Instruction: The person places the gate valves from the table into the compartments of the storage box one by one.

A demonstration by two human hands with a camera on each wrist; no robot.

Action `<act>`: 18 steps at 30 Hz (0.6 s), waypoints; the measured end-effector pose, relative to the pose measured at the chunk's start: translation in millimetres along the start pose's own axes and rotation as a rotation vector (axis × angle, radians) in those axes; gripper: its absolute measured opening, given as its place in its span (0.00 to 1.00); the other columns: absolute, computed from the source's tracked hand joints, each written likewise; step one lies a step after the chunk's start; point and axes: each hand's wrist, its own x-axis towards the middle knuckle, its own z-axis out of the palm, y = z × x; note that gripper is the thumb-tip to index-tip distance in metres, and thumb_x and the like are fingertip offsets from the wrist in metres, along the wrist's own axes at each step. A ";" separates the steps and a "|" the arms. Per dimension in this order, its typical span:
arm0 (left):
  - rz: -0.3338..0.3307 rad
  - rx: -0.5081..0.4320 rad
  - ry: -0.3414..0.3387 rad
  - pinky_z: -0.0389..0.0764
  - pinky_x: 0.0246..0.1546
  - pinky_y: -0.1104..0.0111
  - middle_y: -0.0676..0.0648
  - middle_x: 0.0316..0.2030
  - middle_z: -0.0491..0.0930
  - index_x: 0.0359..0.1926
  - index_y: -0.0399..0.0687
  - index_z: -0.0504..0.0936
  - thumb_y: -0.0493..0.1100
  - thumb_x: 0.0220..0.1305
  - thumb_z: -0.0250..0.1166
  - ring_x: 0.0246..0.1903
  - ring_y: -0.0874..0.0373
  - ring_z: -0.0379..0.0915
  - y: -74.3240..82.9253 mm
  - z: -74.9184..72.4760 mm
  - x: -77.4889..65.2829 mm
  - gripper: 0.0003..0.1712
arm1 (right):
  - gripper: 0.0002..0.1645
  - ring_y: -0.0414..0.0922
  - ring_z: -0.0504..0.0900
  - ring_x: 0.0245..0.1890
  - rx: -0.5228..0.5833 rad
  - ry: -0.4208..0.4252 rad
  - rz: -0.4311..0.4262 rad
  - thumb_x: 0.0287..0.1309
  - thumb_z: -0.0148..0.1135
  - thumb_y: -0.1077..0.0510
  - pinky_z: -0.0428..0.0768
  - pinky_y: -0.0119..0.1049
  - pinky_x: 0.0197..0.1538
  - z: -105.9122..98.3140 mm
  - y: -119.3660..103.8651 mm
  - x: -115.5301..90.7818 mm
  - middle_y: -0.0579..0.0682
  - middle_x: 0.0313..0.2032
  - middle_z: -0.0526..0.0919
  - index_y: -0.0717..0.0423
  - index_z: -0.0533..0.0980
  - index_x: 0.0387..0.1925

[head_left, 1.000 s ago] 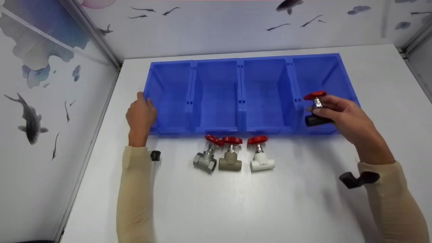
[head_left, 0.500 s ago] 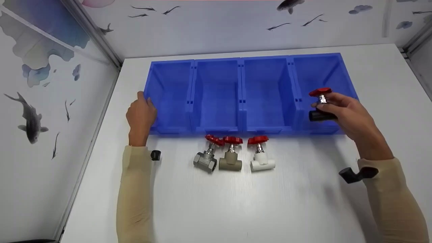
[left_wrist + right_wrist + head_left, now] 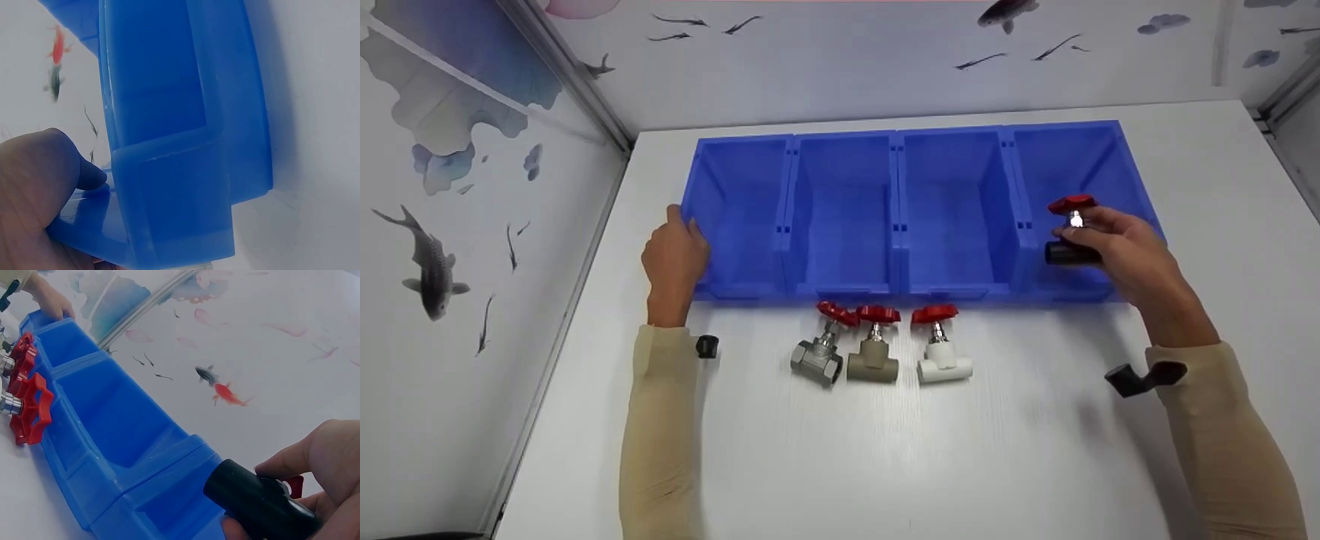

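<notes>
My right hand [image 3: 1140, 251] pinches a black tee-shaped valve [image 3: 1072, 253] with a red handwheel over the rightmost blue bin [image 3: 1061, 154]. In the right wrist view the valve's black body [image 3: 247, 495] is near, and its handwheel is mostly hidden by the fingers. My left hand [image 3: 675, 247] grips the side wall of the leftmost blue bin [image 3: 742, 154]; in the left wrist view the thumb [image 3: 90, 174] hooks over the rim. In front of the bins lie a silver metal valve [image 3: 817, 358], a grey-brown valve [image 3: 873, 360] and a white valve [image 3: 943, 361], all with red handwheels.
Two more blue bins [image 3: 844, 154] stand between the outer ones, joined side by side in one row. The row sits on a white table [image 3: 840, 450]. Printed panels [image 3: 840, 60] close off the back and the left side.
My right hand has carried the black valve slightly right and up, further over the rightmost bin. The left hand and the valves on the table stay put.
</notes>
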 end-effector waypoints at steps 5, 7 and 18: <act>-0.002 -0.009 -0.006 0.78 0.44 0.42 0.26 0.51 0.79 0.66 0.31 0.66 0.43 0.77 0.46 0.47 0.30 0.79 -0.8 0.0 -0.3 0.25 | 0.39 0.34 0.74 0.49 -0.050 0.015 0.023 0.67 0.60 0.43 0.73 0.23 0.47 -1.2 4.2 9.4 0.43 0.59 0.67 0.58 0.61 0.70; -0.005 -0.011 -0.007 0.78 0.45 0.42 0.26 0.51 0.79 0.66 0.31 0.66 0.44 0.77 0.46 0.47 0.30 0.79 -1.0 0.5 -0.1 0.25 | 0.38 0.35 0.74 0.50 -0.057 0.021 0.028 0.67 0.60 0.42 0.74 0.22 0.48 -1.3 5.7 13.1 0.43 0.59 0.67 0.58 0.62 0.69; -0.023 -0.002 -0.023 0.77 0.46 0.41 0.26 0.52 0.79 0.67 0.33 0.65 0.44 0.77 0.45 0.49 0.29 0.78 -0.8 0.2 0.5 0.25 | 0.41 0.33 0.75 0.49 -0.066 0.029 0.060 0.66 0.61 0.43 0.75 0.22 0.48 0.4 8.7 30.7 0.47 0.61 0.66 0.58 0.60 0.72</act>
